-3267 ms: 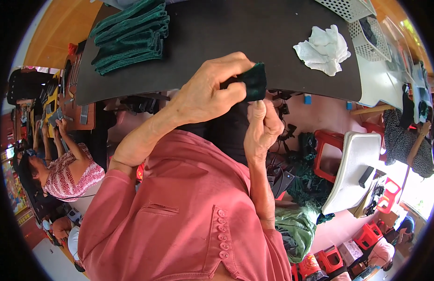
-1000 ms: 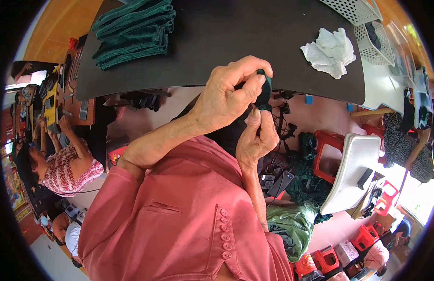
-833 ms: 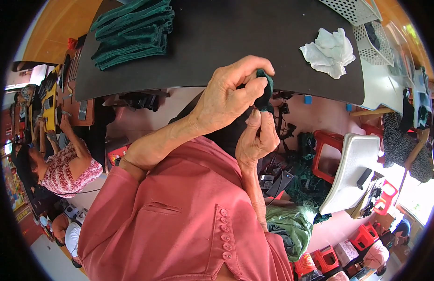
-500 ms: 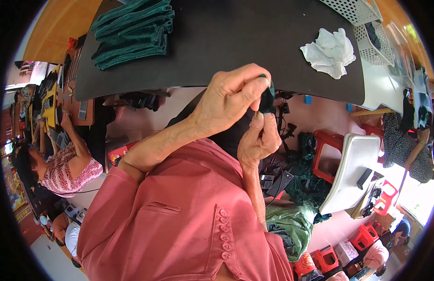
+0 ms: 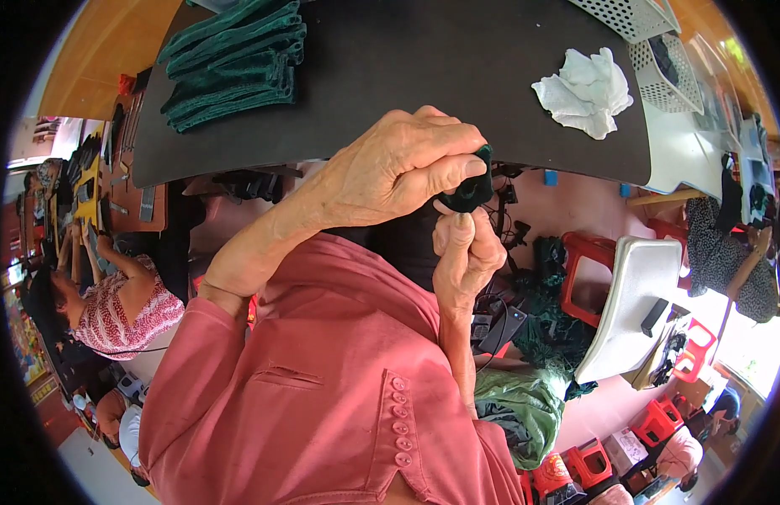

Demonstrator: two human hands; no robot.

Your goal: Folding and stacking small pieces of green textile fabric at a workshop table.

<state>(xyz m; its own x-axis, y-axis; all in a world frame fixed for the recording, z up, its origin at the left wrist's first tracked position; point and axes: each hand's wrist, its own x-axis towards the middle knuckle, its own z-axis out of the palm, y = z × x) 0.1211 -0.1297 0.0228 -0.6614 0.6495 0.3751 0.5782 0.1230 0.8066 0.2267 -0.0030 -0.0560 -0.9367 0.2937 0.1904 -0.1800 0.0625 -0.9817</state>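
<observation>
One dark tabletop, one green cloth in two hands

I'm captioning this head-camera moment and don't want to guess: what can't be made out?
In the head view:
- Part of the dark green velvety cloth piece: behind the left hand.
- Whether the right hand pinches it: hidden by the thumb.
- Far end of the dark green folded cloth stack: cut off by the top edge.
</observation>
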